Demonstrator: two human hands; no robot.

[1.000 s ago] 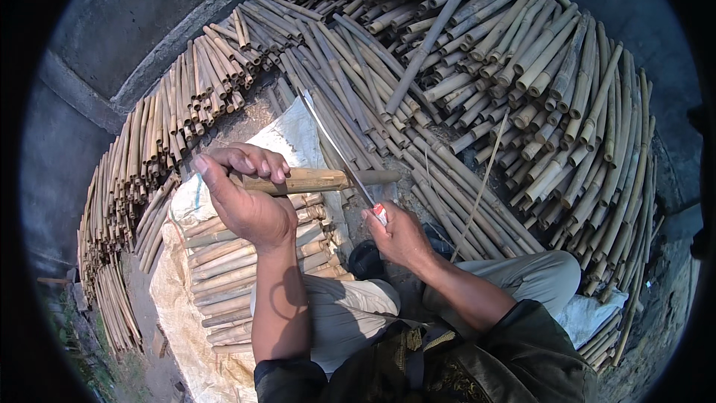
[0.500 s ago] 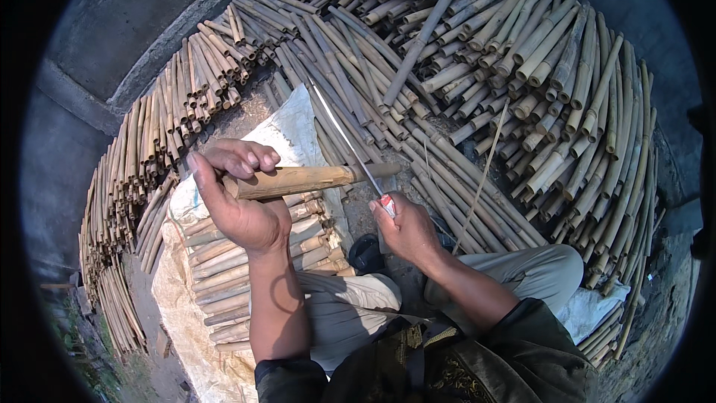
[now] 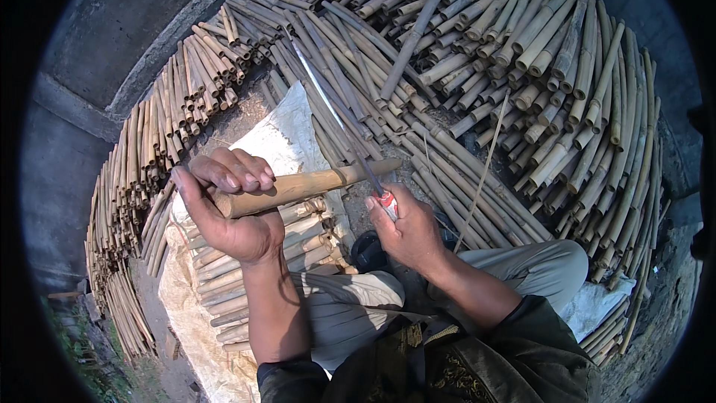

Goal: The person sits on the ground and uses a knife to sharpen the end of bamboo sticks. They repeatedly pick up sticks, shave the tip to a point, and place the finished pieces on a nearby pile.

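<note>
My left hand [image 3: 227, 205] grips a short tan bamboo piece [image 3: 317, 181], held level across my lap with its free end pointing right. My right hand [image 3: 406, 227] is closed on the handle of a long thin knife [image 3: 339, 116], whose blade runs up and to the left and crosses the bamboo piece near its right end. Both hands hover above my knees in grey trousers [image 3: 522, 269].
Cut bamboo pieces [image 3: 291, 242] lie stacked on a white sack [image 3: 280, 134] under my left hand. Large heaps of bamboo sticks [image 3: 537, 67] fan out ahead and to the right, with another heap [image 3: 142, 157] along a concrete kerb [image 3: 112, 52] at left.
The bamboo piece has slid a little to the right under the blade. My right hand with the knife has shifted slightly lower and right.
</note>
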